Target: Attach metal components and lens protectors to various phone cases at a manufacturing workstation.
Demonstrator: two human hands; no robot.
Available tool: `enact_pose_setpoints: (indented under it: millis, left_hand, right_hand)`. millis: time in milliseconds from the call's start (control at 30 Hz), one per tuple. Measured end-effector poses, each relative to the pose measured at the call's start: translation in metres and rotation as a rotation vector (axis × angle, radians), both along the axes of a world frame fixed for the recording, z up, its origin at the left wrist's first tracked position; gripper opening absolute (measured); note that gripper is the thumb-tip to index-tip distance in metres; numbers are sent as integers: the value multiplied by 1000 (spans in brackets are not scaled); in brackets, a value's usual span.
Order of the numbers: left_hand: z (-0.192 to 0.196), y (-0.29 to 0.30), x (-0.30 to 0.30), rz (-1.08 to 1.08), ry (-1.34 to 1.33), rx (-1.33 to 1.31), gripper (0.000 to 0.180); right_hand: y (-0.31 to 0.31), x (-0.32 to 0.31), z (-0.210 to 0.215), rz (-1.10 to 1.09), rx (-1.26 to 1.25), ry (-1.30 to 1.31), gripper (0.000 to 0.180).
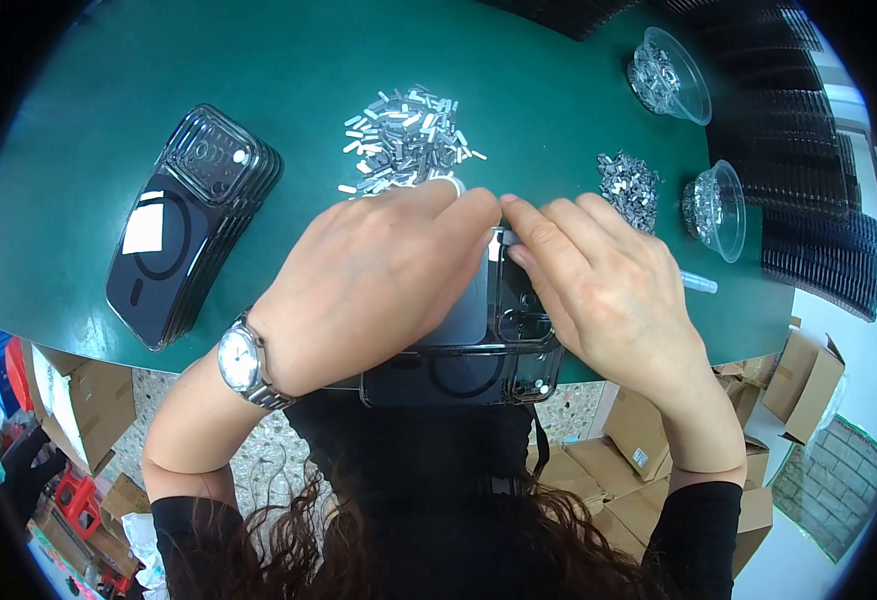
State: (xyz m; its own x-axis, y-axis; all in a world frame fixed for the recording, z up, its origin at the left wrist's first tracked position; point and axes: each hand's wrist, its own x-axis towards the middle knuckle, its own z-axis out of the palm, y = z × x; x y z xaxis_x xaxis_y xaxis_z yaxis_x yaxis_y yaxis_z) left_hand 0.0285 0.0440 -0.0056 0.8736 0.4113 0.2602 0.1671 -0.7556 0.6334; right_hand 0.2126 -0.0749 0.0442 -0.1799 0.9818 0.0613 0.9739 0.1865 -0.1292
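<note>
My left hand (388, 265), with a metal wristwatch (241, 362) on its wrist, is closed at the upper edge of a dark, clear-edged phone case (468, 310). Its fingertips are mostly hidden under the back of the hand. My right hand (608, 275) is pinched at the case's upper right edge, thumb and forefinger close to the left fingers. Whatever small piece sits between those fingertips is too hidden to name. Below, at the table's front edge, lies a second phone case (438, 380) with a dark ring. Just beyond my left fingers shows a white rounded edge (451, 184).
A stack of phone cases (193, 225) lies at the left. Small silver strips (408, 135) are heaped beyond my hands, with dark metal bits (630, 190) at the right. Two clear cups (678, 80) of small parts, black racked pieces (788, 120) and a pale blue tube (698, 283) lie further right.
</note>
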Motion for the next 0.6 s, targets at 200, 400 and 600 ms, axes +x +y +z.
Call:
enact_pose_setpoints:
  millis: [200, 400, 600]
  left_hand:
    - [9, -2, 2, -37, 7, 10, 9]
    - [2, -3, 2, -2, 34, 3, 13]
    - [5, -2, 1, 32, 152, 2, 16]
  right_hand:
    - [-3, 2, 3, 60, 50, -60, 33]
    - [2, -10, -1, -55, -10, 9, 29]
    - [3, -9, -10, -120, -28, 83, 26]
